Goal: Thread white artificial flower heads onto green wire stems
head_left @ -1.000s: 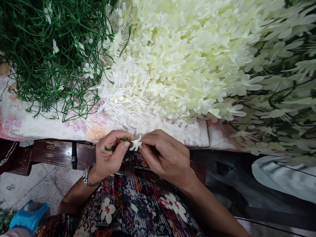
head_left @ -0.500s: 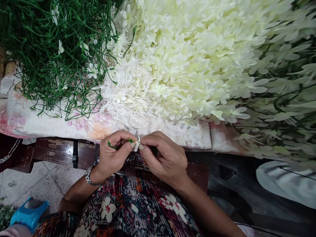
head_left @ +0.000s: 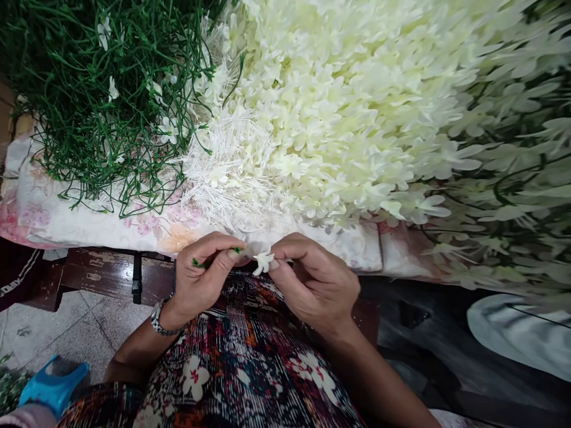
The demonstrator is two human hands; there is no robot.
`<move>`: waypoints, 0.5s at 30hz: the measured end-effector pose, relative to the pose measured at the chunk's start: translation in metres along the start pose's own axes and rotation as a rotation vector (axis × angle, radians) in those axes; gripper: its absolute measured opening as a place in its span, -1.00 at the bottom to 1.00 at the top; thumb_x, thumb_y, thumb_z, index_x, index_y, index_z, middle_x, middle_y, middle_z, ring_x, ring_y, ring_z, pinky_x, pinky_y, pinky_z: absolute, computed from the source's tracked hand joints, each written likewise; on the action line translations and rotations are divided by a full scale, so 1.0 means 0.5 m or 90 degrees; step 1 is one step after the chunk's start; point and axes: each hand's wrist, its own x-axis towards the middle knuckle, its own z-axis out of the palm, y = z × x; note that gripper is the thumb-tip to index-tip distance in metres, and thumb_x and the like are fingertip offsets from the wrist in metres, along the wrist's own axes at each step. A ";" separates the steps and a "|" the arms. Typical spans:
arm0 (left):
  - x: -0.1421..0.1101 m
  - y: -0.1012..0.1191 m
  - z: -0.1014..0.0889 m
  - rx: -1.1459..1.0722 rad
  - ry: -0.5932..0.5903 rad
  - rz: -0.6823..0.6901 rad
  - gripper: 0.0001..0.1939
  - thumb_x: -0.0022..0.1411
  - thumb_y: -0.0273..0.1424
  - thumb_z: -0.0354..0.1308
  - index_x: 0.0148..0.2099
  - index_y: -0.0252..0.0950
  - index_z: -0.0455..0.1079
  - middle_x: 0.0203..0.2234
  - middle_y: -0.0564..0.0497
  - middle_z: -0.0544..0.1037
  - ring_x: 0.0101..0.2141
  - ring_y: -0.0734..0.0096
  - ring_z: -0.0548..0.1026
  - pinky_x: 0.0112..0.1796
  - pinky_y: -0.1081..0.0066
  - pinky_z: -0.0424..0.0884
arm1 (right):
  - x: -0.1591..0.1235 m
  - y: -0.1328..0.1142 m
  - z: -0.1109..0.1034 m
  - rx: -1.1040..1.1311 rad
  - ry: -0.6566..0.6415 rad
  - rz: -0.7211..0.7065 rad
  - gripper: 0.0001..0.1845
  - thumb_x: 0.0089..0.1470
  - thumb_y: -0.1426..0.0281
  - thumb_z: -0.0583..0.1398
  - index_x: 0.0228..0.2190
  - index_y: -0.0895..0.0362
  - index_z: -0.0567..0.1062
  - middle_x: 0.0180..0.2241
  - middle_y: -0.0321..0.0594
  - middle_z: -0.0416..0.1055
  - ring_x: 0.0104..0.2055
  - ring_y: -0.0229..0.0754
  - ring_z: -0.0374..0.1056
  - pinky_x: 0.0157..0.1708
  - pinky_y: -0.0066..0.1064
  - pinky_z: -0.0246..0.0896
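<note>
Pinching white star-shaped fabric-like blossom (head_left: pixel 263 261), right hand (head_left: pixel 316 285) leaves petals exposed. Left hand (head_left: pixel 204 274) grasps thin green plastic-looking stem (head_left: pixel 195 263) (mostly hidden) near tip, likely for control. Both just beside near edge of pale floral-print cloth (head_left: pixel 111 230).

A dark garment (head_left: pixel 236 351) is showing fine white streaks and patches of red and orange, with large white flowers (head_left: pixel 193 387), red at the centre, standing out on it. Behind the left hand (head_left: pixel 203 282), a silvery, dark-flecked linked band (head_left: pixel 156 320) is circling the wrist (head_left: pixel 173 312).
</note>
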 end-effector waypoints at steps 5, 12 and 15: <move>0.003 0.008 -0.001 0.164 -0.017 0.114 -0.82 0.06 -0.61 0.06 -0.28 -0.34 0.41 -0.55 0.04 0.45 -0.51 0.58 0.37 -0.49 0.52 0.30 | 0.014 -0.022 -0.019 0.002 -0.023 -0.046 -0.81 -0.16 0.66 0.12 -0.45 0.17 0.33 -0.56 -0.33 0.26 -0.52 -0.40 0.18 -0.56 -0.52 0.11; -0.003 -0.003 -0.006 0.302 -0.047 0.208 -0.77 0.04 -0.63 0.05 -0.23 -0.33 0.38 -0.58 0.06 0.39 -0.55 0.59 0.30 -0.55 0.52 0.23 | 0.028 -0.035 -0.034 -0.146 -0.099 -0.136 -0.84 -0.17 0.63 0.15 -0.45 0.22 0.34 -0.55 -0.27 0.31 -0.47 -0.37 0.22 -0.49 -0.51 0.17; -0.004 -0.005 -0.007 0.351 -0.050 0.239 -0.77 0.03 -0.63 0.04 -0.23 -0.36 0.38 -0.61 0.06 0.37 -0.57 0.59 0.29 -0.57 0.53 0.22 | 0.026 -0.036 -0.035 -0.207 -0.113 -0.150 -0.88 -0.15 0.62 0.15 -0.46 0.23 0.35 -0.55 -0.25 0.32 -0.47 -0.36 0.22 -0.47 -0.51 0.17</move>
